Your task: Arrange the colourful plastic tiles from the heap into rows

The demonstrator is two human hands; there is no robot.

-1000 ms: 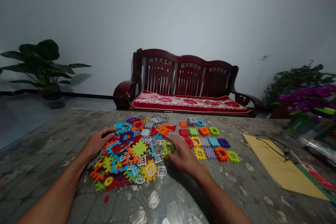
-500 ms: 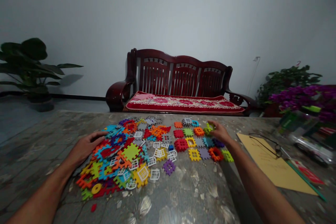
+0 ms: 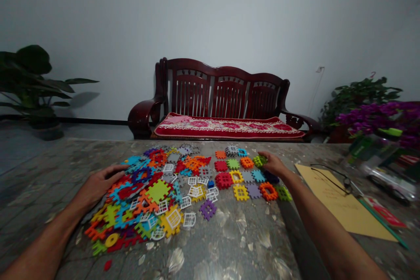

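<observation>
My left hand rests at the left edge of a heap of colourful interlocking plastic tiles, its fingers stretched out near blue and red ones. My right hand pinches the edge of a lime-green interlocking tile at the back right of a set of sorted tiles. Beside that tile lie an orange frame tile and a light-blue tile. A dark tile is partly hidden under my right hand. White window pieces lie along the heap's right side.
A yellow paper with glasses on it lies to the right, beside a green pencil. A clear bottle and a toy car stand farther right. Behind the stone-patterned table is a wooden bench.
The lime-green tile looks flatter on the table, with my right hand still at it. My left hand stays by the heap. The whole view has shifted slightly.
</observation>
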